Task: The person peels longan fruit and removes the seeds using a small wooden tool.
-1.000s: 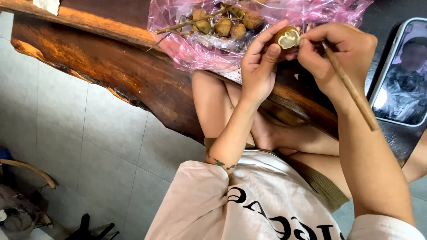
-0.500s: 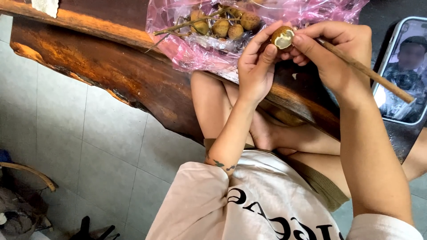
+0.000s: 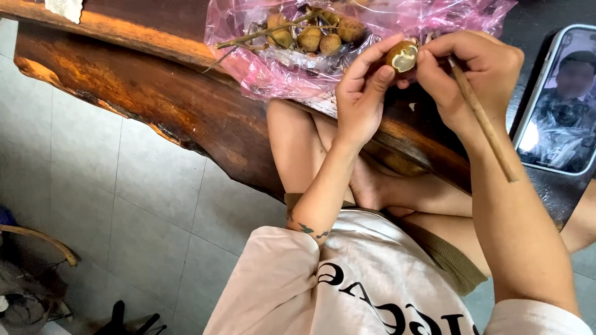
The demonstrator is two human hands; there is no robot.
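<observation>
Head view: left hand [image 3: 360,99] — fingers pinched shut on 1 half-peeled brown fruit [image 3: 402,56], at 12 o'clock above the wooden worktop [image 3: 143,87]. Right hand [image 3: 475,77] — fingers closed on fruit and thin wooden stick [image 3: 484,124]. Pink plastic bag [image 3: 267,68] of fruit at 11 o'clock.

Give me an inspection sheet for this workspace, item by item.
Surface: dark live-edge wooden table.
Job's things: small round brown fruit, partly peeled, pale flesh showing; thin brown wooden stick.
Clutter: crinkled pink plastic bag holding more brown fruits on twigs; smartphone, screen lit.
Hands: left hand pinches the fruit; right hand touches it and holds the stick.
Cables: nothing seen.
Surroundings: grey tiled floor.
</observation>
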